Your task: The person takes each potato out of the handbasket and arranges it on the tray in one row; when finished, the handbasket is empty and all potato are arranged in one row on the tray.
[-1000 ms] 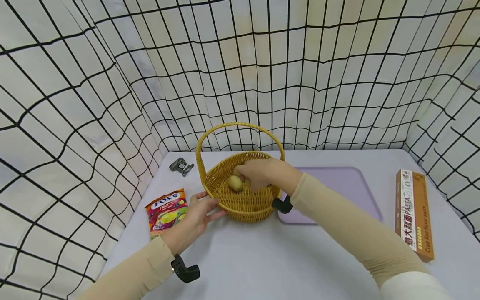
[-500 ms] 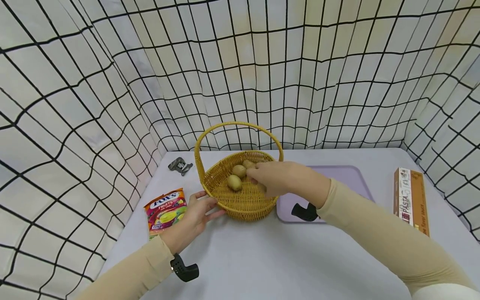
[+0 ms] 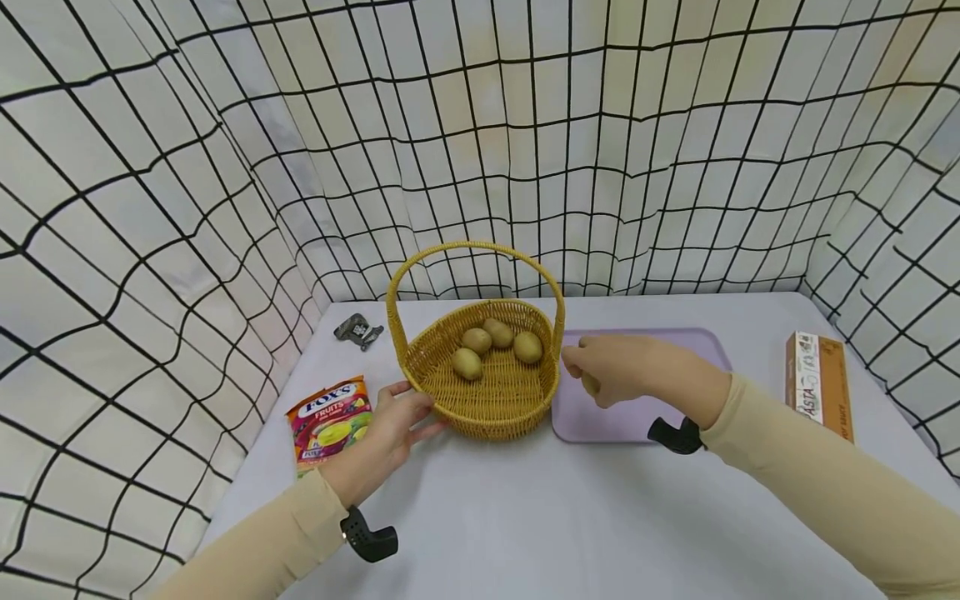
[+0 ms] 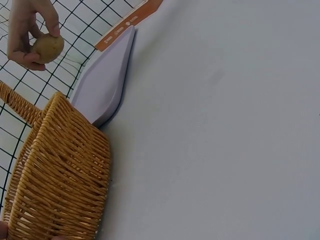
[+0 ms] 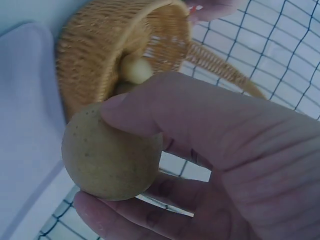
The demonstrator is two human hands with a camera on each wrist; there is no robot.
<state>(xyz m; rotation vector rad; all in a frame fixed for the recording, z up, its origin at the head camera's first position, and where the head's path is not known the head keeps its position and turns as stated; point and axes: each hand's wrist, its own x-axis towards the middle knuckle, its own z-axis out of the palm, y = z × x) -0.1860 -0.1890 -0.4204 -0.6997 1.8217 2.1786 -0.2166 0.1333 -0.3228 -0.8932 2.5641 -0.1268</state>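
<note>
In the head view, a yellow wicker basket (image 3: 491, 429) with a tall arched handle stands upright on the table, several potatoes (image 3: 467, 364) inside it. My left hand (image 3: 401, 421) holds the basket's left front rim; only its fingertips show at the bottom of the left wrist view. To the right of the basket, my right hand (image 3: 626, 369) is raised over the lilac tray (image 3: 637, 425). Between thumb and fingers it pinches one more potato (image 5: 110, 155), plain in the right wrist view and mostly covered by the hand from above.
A bag of Fox's fruit candy (image 3: 330, 421) lies by my left forearm. Behind it is a small dark crumpled item (image 3: 358, 331). At the right stands a pasta box (image 3: 821, 383), partly behind my right sleeve. Black netting over white cloth encloses the table's back and sides.
My right hand has come out of the basket and moved right, over the tray, with a potato. The potatoes in the basket are now uncovered. My left hand stays on the rim.
</note>
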